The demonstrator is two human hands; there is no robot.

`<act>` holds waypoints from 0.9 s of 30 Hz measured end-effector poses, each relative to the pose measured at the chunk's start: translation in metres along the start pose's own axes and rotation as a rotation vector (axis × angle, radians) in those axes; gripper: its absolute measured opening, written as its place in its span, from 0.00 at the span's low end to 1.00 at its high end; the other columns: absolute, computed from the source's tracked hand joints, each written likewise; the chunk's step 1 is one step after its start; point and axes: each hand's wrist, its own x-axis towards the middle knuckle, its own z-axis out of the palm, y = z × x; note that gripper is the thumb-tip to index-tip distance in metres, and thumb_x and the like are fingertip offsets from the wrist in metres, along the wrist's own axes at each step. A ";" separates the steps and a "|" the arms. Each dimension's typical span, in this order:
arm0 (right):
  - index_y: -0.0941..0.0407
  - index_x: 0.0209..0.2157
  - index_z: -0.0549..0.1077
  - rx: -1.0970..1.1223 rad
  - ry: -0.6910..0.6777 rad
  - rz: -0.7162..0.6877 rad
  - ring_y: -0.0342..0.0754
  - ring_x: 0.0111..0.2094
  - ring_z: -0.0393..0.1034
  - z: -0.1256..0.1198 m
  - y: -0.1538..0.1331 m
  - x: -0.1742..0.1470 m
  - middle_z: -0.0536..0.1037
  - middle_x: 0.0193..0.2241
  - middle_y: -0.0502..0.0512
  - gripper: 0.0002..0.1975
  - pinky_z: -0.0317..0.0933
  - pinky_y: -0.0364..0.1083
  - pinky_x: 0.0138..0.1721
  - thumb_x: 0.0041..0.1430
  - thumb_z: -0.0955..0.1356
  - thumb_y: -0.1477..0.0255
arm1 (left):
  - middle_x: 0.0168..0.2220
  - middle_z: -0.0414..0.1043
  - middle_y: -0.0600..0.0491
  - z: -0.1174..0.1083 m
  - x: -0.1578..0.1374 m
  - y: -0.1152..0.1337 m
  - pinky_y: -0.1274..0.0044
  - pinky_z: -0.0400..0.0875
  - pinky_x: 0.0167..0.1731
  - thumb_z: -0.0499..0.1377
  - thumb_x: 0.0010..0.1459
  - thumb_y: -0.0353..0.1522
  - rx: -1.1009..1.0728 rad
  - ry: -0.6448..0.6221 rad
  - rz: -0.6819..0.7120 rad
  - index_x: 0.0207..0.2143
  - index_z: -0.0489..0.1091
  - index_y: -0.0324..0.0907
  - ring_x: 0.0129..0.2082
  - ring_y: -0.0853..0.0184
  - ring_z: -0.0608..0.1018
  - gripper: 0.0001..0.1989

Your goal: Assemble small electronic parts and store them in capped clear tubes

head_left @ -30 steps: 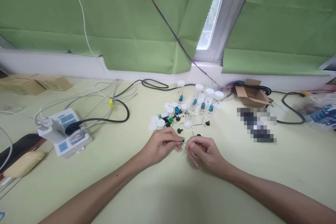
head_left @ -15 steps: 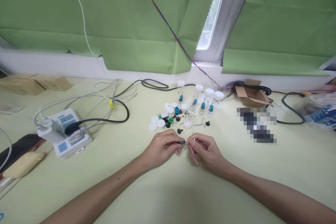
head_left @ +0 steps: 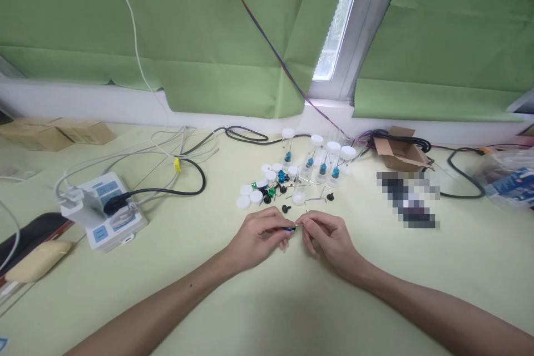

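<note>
My left hand (head_left: 257, 238) is closed, pinching a small blue plastic part (head_left: 288, 228) between thumb and fingertips. Opposite it, my right hand (head_left: 327, 238) is closed on a thin metal rod (head_left: 299, 226), whose end points at the blue part; whether the two touch is too small to tell. Just beyond the fingers lie a black knobbed piece (head_left: 286, 209) and a clear tube (head_left: 299, 192) standing on a white base. Round white caps (head_left: 256, 197), green parts (head_left: 271, 192) and blue parts (head_left: 281, 176) are heaped behind my left hand.
Several clear tubes with white caps (head_left: 332, 148) and blue pieces inside stand at the back. A power strip (head_left: 109, 208) with plugs and cables is on the left. An open cardboard box (head_left: 400, 153) and a plastic bag (head_left: 511, 183) sit at the right.
The rod in my right hand has tipped from roughly upright towards the blue part, and the right fingertips have shifted slightly. My left hand has barely moved.
</note>
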 end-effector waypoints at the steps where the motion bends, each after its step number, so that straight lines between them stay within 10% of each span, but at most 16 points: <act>1: 0.59 0.33 0.75 -0.020 0.020 -0.006 0.39 0.15 0.57 0.000 0.000 0.000 0.66 0.15 0.45 0.15 0.54 0.42 0.20 0.65 0.66 0.62 | 0.33 0.71 0.50 0.001 0.000 0.001 0.77 0.77 0.27 0.59 0.62 0.31 -0.016 0.003 0.004 0.41 0.78 0.42 0.24 0.71 0.78 0.09; 9: 0.56 0.16 0.66 -0.242 0.129 -0.086 0.42 0.19 0.59 0.002 0.002 -0.002 0.65 0.16 0.48 0.25 0.56 0.44 0.26 0.67 0.64 0.64 | 0.33 0.70 0.51 0.004 -0.001 0.004 0.77 0.77 0.24 0.60 0.61 0.31 -0.047 0.018 -0.018 0.40 0.78 0.40 0.23 0.72 0.77 0.08; 27: 0.58 0.33 0.75 -0.146 0.114 -0.012 0.39 0.14 0.57 0.003 0.003 -0.003 0.65 0.15 0.44 0.13 0.56 0.41 0.18 0.66 0.66 0.62 | 0.32 0.72 0.49 0.002 -0.005 -0.003 0.78 0.66 0.27 0.58 0.62 0.28 0.329 0.003 0.188 0.41 0.76 0.40 0.27 0.69 0.72 0.07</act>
